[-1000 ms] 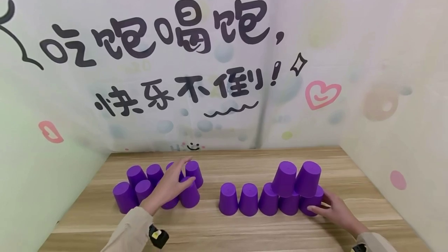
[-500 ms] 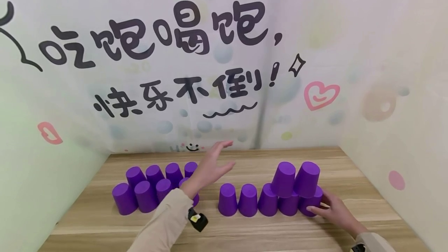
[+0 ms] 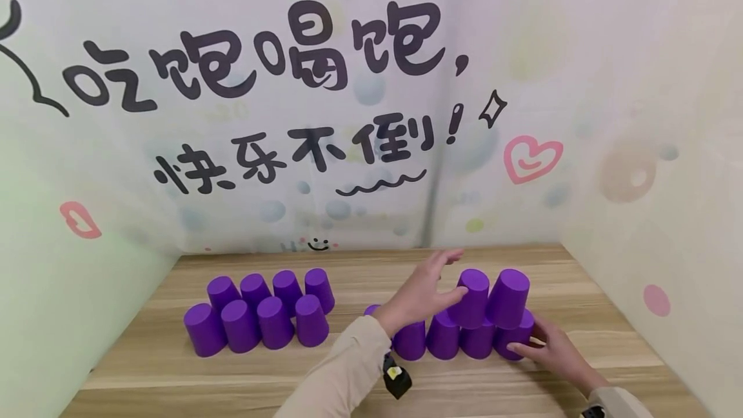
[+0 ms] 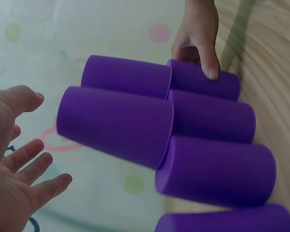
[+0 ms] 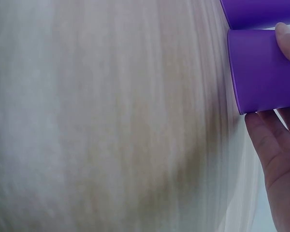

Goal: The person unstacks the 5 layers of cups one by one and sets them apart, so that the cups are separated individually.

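A row of upside-down purple cups stands at right on the table, with one cup (image 3: 410, 340) partly behind my left forearm. On its right part rest two more upside-down cups, the left upper cup (image 3: 473, 308) and the right upper cup (image 3: 509, 298). My left hand (image 3: 419, 295), thumb and fingers spread, hovers by the left upper cup. In the left wrist view a gap separates the fingertips (image 4: 63, 180) from that cup. My right hand (image 3: 560, 355) holds the row's end cup (image 5: 261, 70) at its sides, thumb on the near side and fingers opposite.
Several more upside-down purple cups (image 3: 203, 334) stand in two rows at the left of the wooden table (image 3: 174, 386). A printed white backdrop (image 3: 371, 211) rises behind the table, and pale walls (image 3: 656, 224) close in both sides.
My left hand has moved right, from above the left group of cups across to the left upper cup, without carrying anything. The right hand and the cups stay where they were.
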`<state>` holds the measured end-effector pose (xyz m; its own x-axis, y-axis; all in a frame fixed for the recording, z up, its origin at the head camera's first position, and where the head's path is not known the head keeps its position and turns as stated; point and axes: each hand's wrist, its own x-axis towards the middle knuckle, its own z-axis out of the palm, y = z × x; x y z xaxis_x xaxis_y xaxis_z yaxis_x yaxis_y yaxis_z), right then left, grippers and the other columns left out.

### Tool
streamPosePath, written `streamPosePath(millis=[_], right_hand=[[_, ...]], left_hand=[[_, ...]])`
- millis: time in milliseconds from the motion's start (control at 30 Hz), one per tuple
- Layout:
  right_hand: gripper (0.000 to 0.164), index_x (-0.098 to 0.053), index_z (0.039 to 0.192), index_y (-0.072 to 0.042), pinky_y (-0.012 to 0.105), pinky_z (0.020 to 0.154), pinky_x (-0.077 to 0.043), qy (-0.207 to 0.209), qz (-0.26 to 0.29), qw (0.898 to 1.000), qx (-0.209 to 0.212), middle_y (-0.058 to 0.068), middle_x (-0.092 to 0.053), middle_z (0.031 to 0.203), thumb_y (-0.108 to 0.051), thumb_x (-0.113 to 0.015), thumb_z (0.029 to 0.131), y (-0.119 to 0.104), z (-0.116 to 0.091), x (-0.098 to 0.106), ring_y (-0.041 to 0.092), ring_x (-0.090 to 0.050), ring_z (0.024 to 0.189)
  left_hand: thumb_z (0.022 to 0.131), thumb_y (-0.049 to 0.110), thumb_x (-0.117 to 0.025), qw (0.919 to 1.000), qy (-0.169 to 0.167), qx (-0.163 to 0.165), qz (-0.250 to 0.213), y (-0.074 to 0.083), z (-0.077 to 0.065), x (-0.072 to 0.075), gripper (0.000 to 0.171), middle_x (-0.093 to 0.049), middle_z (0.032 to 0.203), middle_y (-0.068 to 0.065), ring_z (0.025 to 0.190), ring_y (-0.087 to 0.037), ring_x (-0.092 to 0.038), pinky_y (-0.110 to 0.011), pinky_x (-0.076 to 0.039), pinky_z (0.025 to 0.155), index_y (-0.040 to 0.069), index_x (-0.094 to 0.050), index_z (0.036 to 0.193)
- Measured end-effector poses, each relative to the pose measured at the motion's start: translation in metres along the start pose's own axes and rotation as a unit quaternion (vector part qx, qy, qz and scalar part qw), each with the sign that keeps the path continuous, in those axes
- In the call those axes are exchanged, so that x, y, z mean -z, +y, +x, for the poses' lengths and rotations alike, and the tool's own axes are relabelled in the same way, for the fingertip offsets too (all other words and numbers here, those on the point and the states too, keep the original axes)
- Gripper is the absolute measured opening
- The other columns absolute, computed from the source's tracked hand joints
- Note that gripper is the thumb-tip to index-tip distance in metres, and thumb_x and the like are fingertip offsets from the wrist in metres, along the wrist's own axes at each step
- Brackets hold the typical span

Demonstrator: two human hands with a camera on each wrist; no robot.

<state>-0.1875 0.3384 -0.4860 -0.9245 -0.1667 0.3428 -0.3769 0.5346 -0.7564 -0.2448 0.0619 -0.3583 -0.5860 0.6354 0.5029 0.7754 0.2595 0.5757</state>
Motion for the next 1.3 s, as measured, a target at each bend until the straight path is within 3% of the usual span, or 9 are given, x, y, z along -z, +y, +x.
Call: streamPosePath(millis=[100, 233, 467, 567, 767, 833, 1000, 1167, 1300], right_hand=[[0.053, -0.047, 0.116, 0.009, 0.025, 0.067, -0.052, 0.001, -0.001, 1.000, -0.004, 0.020, -0.060, 0.099, -0.008, -0.072, 0.072, 0.000, 0.000, 0.000, -0.001, -0.056, 0.087], [0.052, -0.048, 0.115, 0.007, 0.025, 0.066, -0.052, 0.005, 0.000, 1.000, -0.004, 0.015, -0.062, 0.098, -0.008, -0.072, 0.072, 0.001, 0.000, 0.000, 0.000, -0.057, 0.086], [0.054, -0.046, 0.118, 0.009, 0.025, 0.067, -0.052, 0.004, 0.010, 1.000, 0.002, -0.011, -0.059, 0.100, -0.005, -0.071, 0.072, 0.000, -0.001, 0.000, -0.001, -0.056, 0.087], [0.057, -0.044, 0.120, 0.010, 0.025, 0.067, -0.052, 0.004, 0.011, 1.000, -0.004, -0.016, -0.057, 0.100, -0.006, -0.071, 0.072, -0.001, -0.001, 0.000, -0.002, -0.055, 0.087], [0.056, -0.045, 0.119, 0.009, 0.025, 0.067, -0.052, 0.001, 0.000, 1.000, -0.006, 0.016, -0.061, 0.100, -0.007, -0.071, 0.073, -0.001, -0.001, 0.000, -0.002, -0.056, 0.087], [0.055, -0.045, 0.119, 0.009, 0.025, 0.067, -0.052, -0.001, -0.001, 1.000, -0.007, 0.023, -0.059, 0.101, -0.007, -0.071, 0.073, -0.001, -0.001, -0.001, -0.002, -0.056, 0.087], [0.054, -0.047, 0.118, 0.009, 0.025, 0.067, -0.052, -0.003, -0.002, 1.000, -0.014, 0.023, -0.059, 0.100, -0.007, -0.071, 0.073, -0.001, -0.002, -0.001, -0.002, -0.055, 0.086], [0.053, -0.048, 0.117, 0.008, 0.024, 0.067, -0.052, -0.004, -0.007, 1.000, -0.022, 0.023, -0.059, 0.101, -0.008, -0.072, 0.073, -0.002, -0.001, 0.000, -0.003, -0.055, 0.086], [0.053, -0.047, 0.118, 0.008, 0.024, 0.067, -0.052, -0.009, -0.007, 1.000, -0.023, 0.023, -0.058, 0.103, -0.008, -0.071, 0.073, -0.003, -0.001, 0.001, -0.003, -0.054, 0.087]], left_hand=[[0.082, 0.018, -0.061, 0.9997, -0.014, -0.002, 0.022, 0.002, 0.004, -0.011, 0.056, -0.048, 0.120, -0.012, 0.111, -0.018, -0.045, -0.021, -0.037, 0.093, 0.003, -0.037, 0.130], [0.082, 0.019, -0.061, 0.9991, -0.030, 0.013, 0.028, 0.003, 0.006, -0.023, 0.056, -0.047, 0.119, -0.011, 0.107, -0.014, -0.047, -0.018, -0.037, 0.091, 0.003, -0.036, 0.130], [0.084, 0.019, -0.061, 0.9987, -0.028, 0.041, 0.012, -0.002, 0.002, -0.035, 0.056, -0.047, 0.119, -0.008, 0.105, -0.011, -0.049, -0.017, -0.039, 0.088, 0.006, -0.036, 0.132], [0.084, 0.019, -0.061, 0.9989, -0.022, 0.042, 0.005, -0.004, 0.001, -0.036, 0.056, -0.047, 0.120, -0.008, 0.106, -0.011, -0.048, -0.017, -0.039, 0.089, 0.006, -0.036, 0.132], [0.084, 0.019, -0.061, 0.9988, -0.014, 0.046, -0.003, -0.004, 0.000, -0.035, 0.055, -0.046, 0.120, -0.007, 0.106, -0.011, -0.048, -0.017, -0.039, 0.088, 0.006, -0.036, 0.131], [0.083, 0.018, -0.061, 0.9989, -0.007, 0.046, -0.010, -0.002, 0.001, -0.032, 0.055, -0.047, 0.119, -0.008, 0.105, -0.012, -0.049, -0.018, -0.041, 0.086, 0.007, -0.036, 0.131], [0.082, 0.016, -0.062, 0.9990, 0.006, 0.030, -0.032, 0.004, 0.005, -0.011, 0.054, -0.048, 0.117, -0.009, 0.101, -0.012, -0.052, -0.016, -0.042, 0.082, 0.006, -0.037, 0.129], [0.083, 0.014, -0.062, 0.9965, 0.009, 0.037, -0.074, 0.013, 0.006, 0.020, 0.055, -0.046, 0.118, -0.010, 0.101, -0.015, -0.053, -0.015, -0.044, 0.081, 0.005, -0.036, 0.130], [0.082, 0.013, -0.063, 0.9960, 0.020, 0.037, -0.078, 0.019, 0.004, 0.046, 0.056, -0.046, 0.119, -0.011, 0.103, -0.018, -0.052, -0.019, -0.045, 0.082, 0.006, -0.036, 0.131]])
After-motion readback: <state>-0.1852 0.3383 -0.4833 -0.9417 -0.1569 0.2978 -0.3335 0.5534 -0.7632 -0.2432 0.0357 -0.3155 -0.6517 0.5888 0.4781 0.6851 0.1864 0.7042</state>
